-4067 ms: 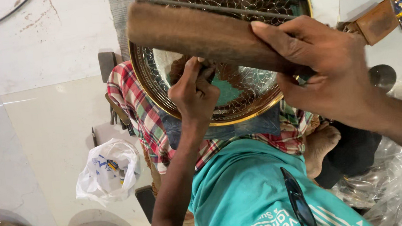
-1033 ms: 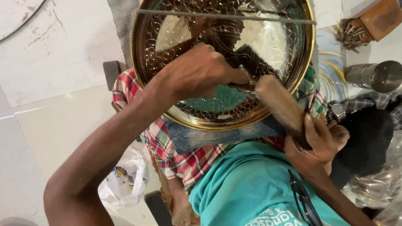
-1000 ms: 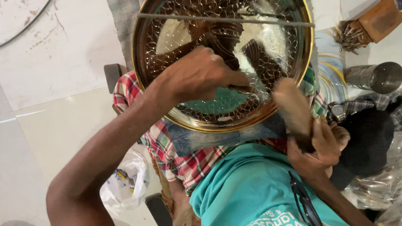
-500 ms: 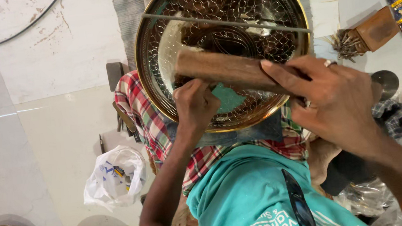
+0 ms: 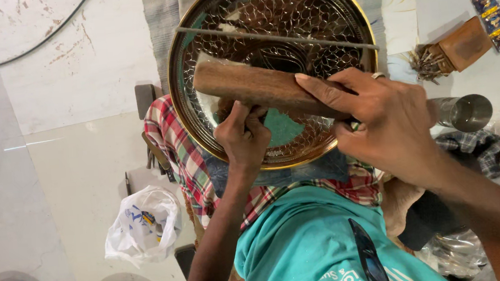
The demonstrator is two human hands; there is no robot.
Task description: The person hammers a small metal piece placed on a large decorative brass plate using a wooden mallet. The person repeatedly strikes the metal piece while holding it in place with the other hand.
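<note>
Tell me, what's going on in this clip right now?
A person sitting on the floor works a round engraved metal plate propped on their lap. The right hand grips a wooden block held over the plate's face. The left hand pinches a small tool against the plate just under the block. A thin metal rod lies across the plate's upper part.

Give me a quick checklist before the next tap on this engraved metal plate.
1. Right hand grips wooden block: ok.
2. Left hand pinches a small tool against the round metal plate: ok; its tip is hidden.
3. Plate rests on the checked cloth over the lap: ok.
4. Thin rod lies across the plate, apart from the block: ok.
5. Block lined up over the tool: cannot tell.
</note>
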